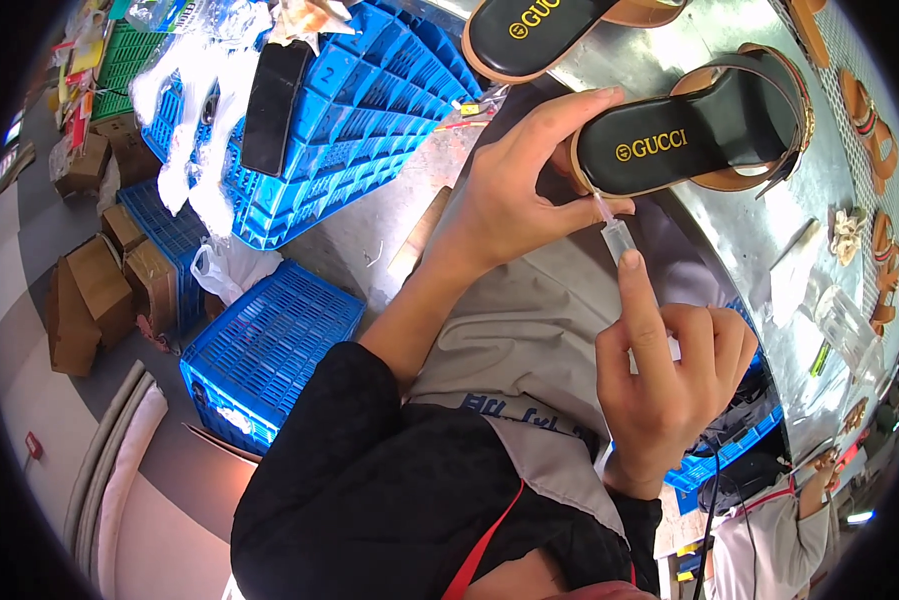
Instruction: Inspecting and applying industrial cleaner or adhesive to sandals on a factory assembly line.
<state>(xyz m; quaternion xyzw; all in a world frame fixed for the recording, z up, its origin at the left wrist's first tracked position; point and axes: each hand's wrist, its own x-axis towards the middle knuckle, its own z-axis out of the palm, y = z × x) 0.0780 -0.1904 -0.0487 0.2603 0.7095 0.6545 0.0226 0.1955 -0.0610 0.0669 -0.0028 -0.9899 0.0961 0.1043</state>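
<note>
My left hand (519,190) grips the heel end of a black sandal (699,140) with a tan sole and straps, holding it at the edge of a metal table (759,240). My right hand (669,370) holds a small clear glue bottle (617,240), index finger pressed along it. The bottle's thin nozzle touches the sandal's heel rim. A second black sandal (539,30) lies on the table farther back.
Blue plastic crates (269,350) stand on the floor to the left, one (369,100) holding a black sole and plastic bags. Cardboard boxes (89,290) sit at far left. More sandal parts (869,130) lie along the table's right. Another person's hand (819,480) shows at lower right.
</note>
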